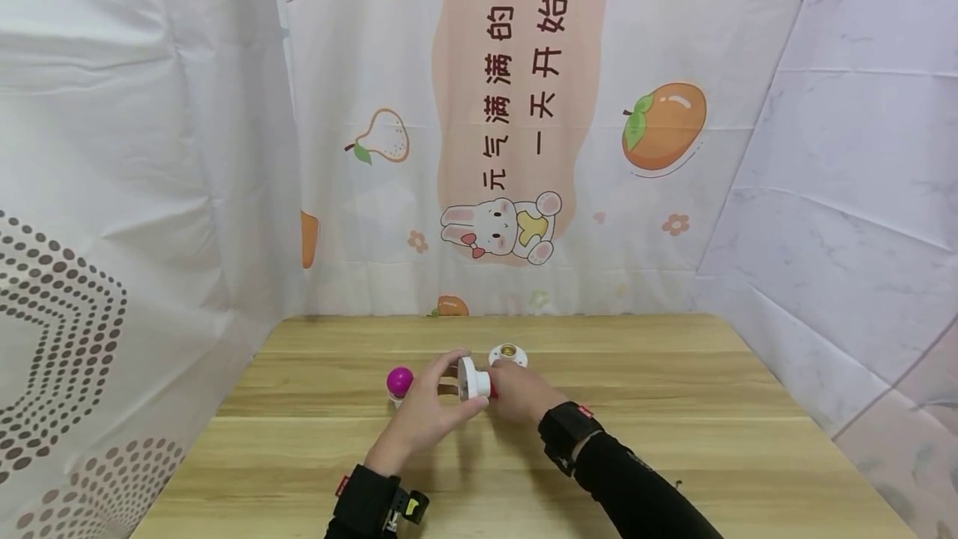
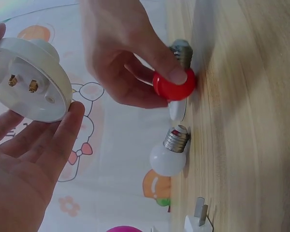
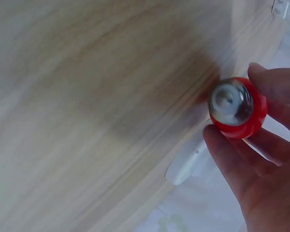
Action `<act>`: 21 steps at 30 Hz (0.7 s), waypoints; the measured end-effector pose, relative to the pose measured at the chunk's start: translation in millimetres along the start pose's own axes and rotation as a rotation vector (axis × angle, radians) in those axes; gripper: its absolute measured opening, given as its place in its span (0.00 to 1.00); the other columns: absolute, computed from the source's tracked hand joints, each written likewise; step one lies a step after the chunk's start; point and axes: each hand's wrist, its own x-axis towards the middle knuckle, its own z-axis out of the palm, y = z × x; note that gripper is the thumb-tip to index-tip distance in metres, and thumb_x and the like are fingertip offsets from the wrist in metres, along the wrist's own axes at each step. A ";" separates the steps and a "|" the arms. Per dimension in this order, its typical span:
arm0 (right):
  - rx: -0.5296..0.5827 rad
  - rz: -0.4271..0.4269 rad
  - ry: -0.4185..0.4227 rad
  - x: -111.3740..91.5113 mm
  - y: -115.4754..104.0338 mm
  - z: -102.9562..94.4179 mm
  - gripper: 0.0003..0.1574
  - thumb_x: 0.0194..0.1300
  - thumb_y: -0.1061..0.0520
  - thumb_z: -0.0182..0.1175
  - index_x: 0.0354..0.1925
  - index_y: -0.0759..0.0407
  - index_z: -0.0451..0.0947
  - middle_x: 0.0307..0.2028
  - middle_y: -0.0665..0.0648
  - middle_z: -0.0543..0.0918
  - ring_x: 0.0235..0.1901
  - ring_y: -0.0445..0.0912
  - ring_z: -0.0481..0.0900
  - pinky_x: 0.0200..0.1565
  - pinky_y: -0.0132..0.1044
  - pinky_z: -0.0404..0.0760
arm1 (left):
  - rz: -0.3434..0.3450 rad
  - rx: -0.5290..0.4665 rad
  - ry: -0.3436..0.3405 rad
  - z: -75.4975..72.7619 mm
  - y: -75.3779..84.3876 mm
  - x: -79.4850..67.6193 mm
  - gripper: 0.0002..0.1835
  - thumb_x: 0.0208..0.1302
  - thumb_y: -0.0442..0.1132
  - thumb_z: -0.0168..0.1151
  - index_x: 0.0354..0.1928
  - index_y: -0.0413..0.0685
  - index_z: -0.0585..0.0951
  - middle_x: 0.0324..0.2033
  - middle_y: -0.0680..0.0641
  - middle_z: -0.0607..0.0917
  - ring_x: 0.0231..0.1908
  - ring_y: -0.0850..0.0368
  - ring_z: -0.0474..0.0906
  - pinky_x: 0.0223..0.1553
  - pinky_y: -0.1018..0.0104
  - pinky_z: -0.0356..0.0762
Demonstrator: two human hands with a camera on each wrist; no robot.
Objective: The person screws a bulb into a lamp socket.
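My left hand (image 1: pixel 425 412) grips a white round lamp holder (image 1: pixel 473 381) by its wide base, fingers and thumb around the rim. In the left wrist view the hollow back of this lamp holder (image 2: pixel 29 104) shows two brass terminals. To its right, my right hand (image 1: pixel 521 393) pinches a red light bulb (image 2: pixel 176 88) between thumb and fingers. The metal screw cap of the red bulb (image 3: pixel 231 102) points away from the palm. Another white lamp holder (image 1: pixel 509 353) lies on the table just behind my right hand.
A magenta bulb (image 1: pixel 400 381) stands left of my left hand, its lower part in something white. The left wrist view shows a white bulb (image 2: pixel 167 158) with its screw cap up, and a plug (image 2: pixel 199 222) with metal prongs. Printed curtains (image 1: pixel 359 223) hang behind the wooden table (image 1: pixel 644 439).
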 end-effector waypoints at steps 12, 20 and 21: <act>-0.064 0.115 -0.189 -16.6 -8.2 -12.9 0.10 0.56 0.61 0.67 0.30 0.51 0.74 0.29 0.49 0.73 0.27 0.44 0.71 0.31 0.38 0.74 | -0.003 0.010 -0.035 2.6 -2.7 1.5 0.37 0.60 0.52 0.75 0.69 0.52 0.71 0.55 0.48 0.79 0.56 0.41 0.76 0.54 0.54 0.81; -0.040 0.178 -0.223 -25.1 -15.3 -21.4 0.13 0.53 0.64 0.67 0.25 0.52 0.71 0.22 0.48 0.72 0.23 0.43 0.70 0.27 0.38 0.72 | 0.016 0.031 -0.029 3.4 -1.9 0.6 0.38 0.61 0.52 0.74 0.70 0.51 0.71 0.55 0.48 0.79 0.55 0.46 0.76 0.53 0.57 0.82; -0.036 0.179 -0.224 -26.0 -16.1 -23.0 0.13 0.52 0.64 0.67 0.24 0.52 0.72 0.21 0.47 0.73 0.22 0.43 0.70 0.26 0.38 0.72 | 0.017 0.034 -0.030 3.4 -1.8 0.4 0.38 0.61 0.52 0.74 0.70 0.51 0.70 0.55 0.48 0.79 0.55 0.47 0.76 0.53 0.57 0.82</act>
